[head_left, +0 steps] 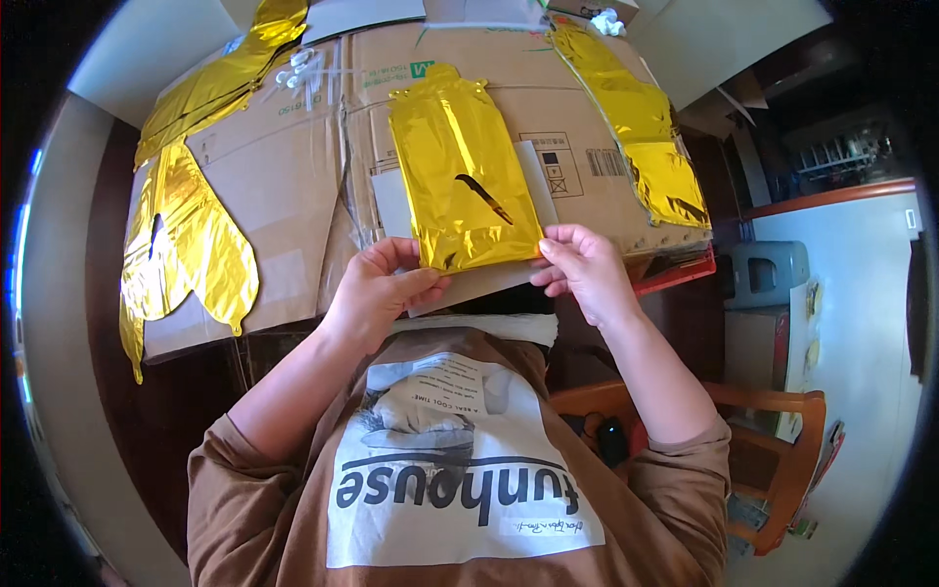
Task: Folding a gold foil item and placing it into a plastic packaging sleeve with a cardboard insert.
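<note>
A flat, folded gold foil balloon (460, 166) lies lengthwise in front of me, its narrower end pointing away and its surface creased and shiny. At its near left corner, my left hand (386, 289) is closed, with the thumb on top of the foil edge. My right hand (590, 269) pinches the near right corner between thumb and fingers. Under the foil, a pale flat sheet (537, 176) sticks out on both sides. More gold foil balloons (191, 240) lie at the left, one hanging over the edge. Another strip of gold foil (626, 108) lies at the right.
Flattened cardboard (279, 186) covers the work surface. Small white crumpled bits (296, 70) lie at the far left, and a white wad (607, 22) at the far right. A wooden chair (802, 460) stands close on my right, with a grey-blue plastic stool (768, 274) beyond it.
</note>
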The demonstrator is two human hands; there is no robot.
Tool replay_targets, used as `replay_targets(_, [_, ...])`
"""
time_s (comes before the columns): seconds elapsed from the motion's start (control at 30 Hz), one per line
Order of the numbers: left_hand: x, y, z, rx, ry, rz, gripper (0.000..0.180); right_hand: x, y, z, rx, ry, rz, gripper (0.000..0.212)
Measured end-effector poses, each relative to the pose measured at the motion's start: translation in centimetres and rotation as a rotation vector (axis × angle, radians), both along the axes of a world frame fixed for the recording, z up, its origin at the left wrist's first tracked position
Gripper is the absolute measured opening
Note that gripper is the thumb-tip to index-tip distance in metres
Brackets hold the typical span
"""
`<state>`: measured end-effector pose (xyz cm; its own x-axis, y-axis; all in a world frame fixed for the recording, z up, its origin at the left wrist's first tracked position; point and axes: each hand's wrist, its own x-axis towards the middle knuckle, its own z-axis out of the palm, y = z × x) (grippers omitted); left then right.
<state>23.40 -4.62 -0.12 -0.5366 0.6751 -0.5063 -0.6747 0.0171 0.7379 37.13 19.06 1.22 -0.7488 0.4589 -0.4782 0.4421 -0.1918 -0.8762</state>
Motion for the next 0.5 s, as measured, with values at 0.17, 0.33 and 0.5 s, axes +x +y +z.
replay_targets(0.17, [0.0,0.1,-0.1,0.003,0.003,0.012,0.023,-0.1,0.3,0.0,-0.103,0.018,0.000,0.022])
replay_targets(0.33, [-0.5,-0.4,-0.8,0.010,0.014,-0.011,0.023,-0.1,1.5,0.6,-0.340,-0.043,0.081,0.018])
replay_targets(0.5, [-0.6,-0.6,-0.6,0.046,0.015,-0.034,0.023,-0.3,2.0,0.3,-0.356,-0.082,0.132,0.018])
